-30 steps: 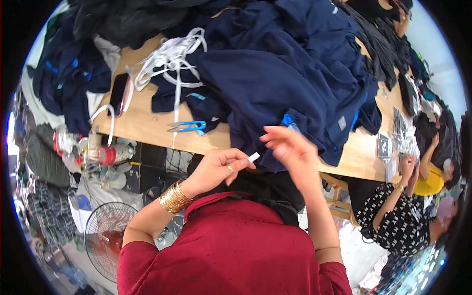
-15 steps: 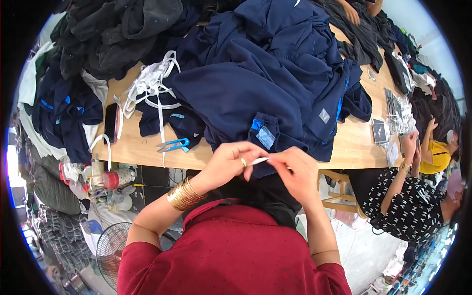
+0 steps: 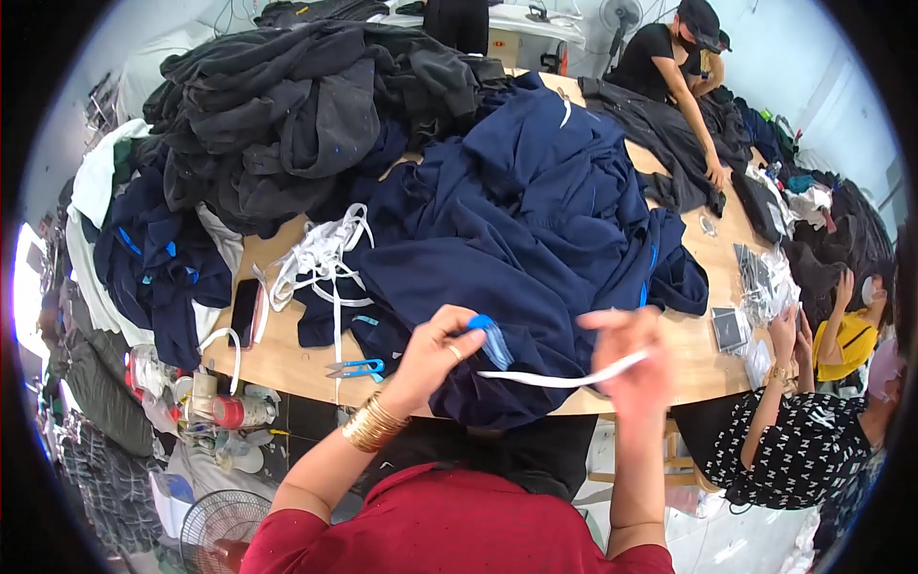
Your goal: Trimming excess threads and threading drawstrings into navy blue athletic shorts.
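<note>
A large heap of navy fabric garments (image 3: 507,206) lies on the table in front of me. My left hand (image 3: 435,356) pinches the near part of this heap at a bright blue edge, beside a shiny light-blue patch (image 3: 495,346). My right hand (image 3: 626,362), smeared by motion, holds one end of a flat white strip (image 3: 540,381). The strip stretches leftward over the navy fabric, its other end loose near my left hand. Left of my left hand lie blue-handled thread snips (image 3: 358,368). Behind them is a tangled bundle of white strips (image 3: 323,247).
On the wooden table (image 3: 273,359) a phone (image 3: 246,311) lies at the left. A black garment pile (image 3: 277,115) rises behind it. Flat packets (image 3: 730,328) sit at the right. One person (image 3: 660,72) reaches over black cloth; another person (image 3: 794,440) sits at my right.
My hands have moved apart, the right one drawing the white strip to the right. My left hand has taken the blue edge of the navy fabric. The view has tilted up.
</note>
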Motion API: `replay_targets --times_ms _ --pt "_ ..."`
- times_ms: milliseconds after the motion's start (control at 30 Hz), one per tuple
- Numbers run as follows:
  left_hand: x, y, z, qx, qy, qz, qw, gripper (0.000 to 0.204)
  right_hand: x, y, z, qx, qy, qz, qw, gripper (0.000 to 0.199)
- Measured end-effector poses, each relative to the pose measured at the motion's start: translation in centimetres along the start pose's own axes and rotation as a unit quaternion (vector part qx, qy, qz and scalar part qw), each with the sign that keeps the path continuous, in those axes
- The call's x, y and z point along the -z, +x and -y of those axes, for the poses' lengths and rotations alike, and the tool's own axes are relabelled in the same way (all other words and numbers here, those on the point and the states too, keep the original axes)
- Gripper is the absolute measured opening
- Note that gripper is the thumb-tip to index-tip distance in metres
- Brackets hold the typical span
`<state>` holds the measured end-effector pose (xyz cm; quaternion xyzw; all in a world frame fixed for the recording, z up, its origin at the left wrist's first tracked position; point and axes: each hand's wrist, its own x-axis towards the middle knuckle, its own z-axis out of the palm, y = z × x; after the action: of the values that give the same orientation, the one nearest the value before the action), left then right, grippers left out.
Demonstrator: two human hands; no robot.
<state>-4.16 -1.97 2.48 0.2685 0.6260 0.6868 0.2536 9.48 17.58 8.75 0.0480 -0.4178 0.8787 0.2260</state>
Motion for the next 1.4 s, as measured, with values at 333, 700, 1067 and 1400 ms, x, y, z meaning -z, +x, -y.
replay_targets --times_ms 333,700,1067,1400 --pt "-0.7 2.8 -5.4 0.002 -0.065 0.109 0.992 0.02 -3.8 2.7 0.3 -0.046 -0.387 -0.025 0.921 0.017" --pt "-1.5 1.4 -3.2 -0.128 0.043 0.084 0.987 0.042 -3.9 1.9 -2.1 0.005 -0.582 0.043 0.812 0.01" --pt "-0.2 2.0 -4.6 -0.007 0.147 0.286 0.947 0.026 -4.4 1.0 -0.4 -0.042 -0.446 -0.051 0.893 0.004" --pt "-0.8 2.4 -2.1 0.13 -0.137 0.146 0.971 0.024 0.0 3.7 -2.8 -0.016 -0.165 -0.271 0.948 0.01"
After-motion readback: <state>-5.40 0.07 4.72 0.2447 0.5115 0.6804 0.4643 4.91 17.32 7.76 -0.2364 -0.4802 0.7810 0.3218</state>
